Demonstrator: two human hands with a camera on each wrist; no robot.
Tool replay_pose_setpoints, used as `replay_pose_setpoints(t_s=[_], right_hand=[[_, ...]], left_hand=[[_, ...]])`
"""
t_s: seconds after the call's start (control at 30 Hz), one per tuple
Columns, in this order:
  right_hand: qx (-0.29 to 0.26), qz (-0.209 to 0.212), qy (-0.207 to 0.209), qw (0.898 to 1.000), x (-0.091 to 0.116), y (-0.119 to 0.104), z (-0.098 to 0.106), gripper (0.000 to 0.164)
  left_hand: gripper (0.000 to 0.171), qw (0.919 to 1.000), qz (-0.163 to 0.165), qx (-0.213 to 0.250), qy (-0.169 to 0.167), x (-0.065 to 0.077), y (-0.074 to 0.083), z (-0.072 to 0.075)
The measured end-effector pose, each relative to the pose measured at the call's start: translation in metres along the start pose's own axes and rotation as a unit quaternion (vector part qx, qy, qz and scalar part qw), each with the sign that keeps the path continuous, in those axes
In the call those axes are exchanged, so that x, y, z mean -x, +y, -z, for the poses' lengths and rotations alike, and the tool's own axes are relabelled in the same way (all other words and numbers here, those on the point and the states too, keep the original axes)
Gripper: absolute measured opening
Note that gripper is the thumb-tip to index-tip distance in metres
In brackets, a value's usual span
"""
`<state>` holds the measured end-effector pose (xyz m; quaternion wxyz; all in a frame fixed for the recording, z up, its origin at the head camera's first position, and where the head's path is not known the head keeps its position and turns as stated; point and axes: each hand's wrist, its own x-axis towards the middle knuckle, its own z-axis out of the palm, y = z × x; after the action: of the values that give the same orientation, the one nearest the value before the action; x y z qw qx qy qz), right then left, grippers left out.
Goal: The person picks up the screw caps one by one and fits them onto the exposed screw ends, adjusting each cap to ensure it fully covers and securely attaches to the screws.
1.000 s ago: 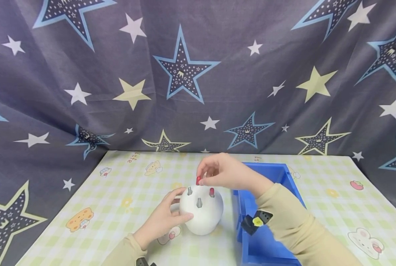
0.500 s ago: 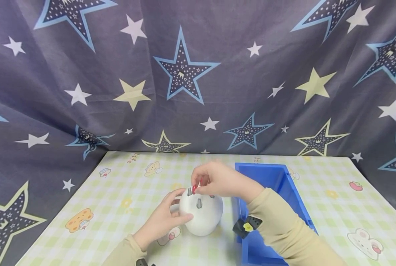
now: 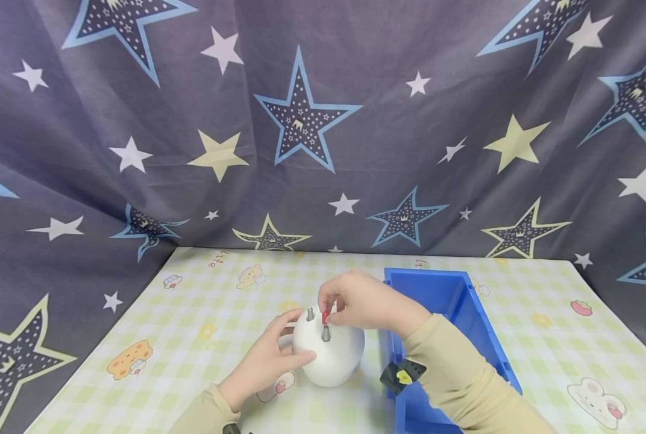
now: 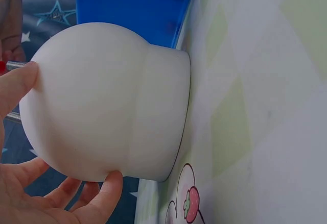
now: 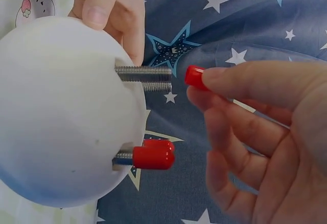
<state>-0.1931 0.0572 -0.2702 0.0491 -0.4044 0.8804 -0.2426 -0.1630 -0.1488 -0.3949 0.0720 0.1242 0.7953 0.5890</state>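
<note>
Red cap: long axis near upright, above bolt | right hand pinching it | left hand gripping white dome

In front of me, on the counter, a smooth white globe stands upright on its flat base, held by the left fingers. Four threaded metal bolts jut from its crown: two bare, two wearing rounded red caps. A third cap, pinched in the right fingers, sits just clear of the bare tips.
</note>
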Motion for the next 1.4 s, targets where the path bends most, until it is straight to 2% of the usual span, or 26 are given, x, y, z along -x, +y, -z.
replay_pose_setpoints(t_s=[0.5,1.4], right_hand=[[0.017,-0.006,-0.007,1.000,0.0004,0.0031,-0.0026,0.015],[0.000,-0.008,-0.023,1.000,-0.0017,0.0034,-0.0045,0.011]], left_hand=[[0.074,1.0000,0.000,0.007,-0.005,-0.0017,-0.0022,0.0001],[0.074,1.0000,-0.005,0.004,-0.002,-0.0009,-0.0028,-0.0001]])
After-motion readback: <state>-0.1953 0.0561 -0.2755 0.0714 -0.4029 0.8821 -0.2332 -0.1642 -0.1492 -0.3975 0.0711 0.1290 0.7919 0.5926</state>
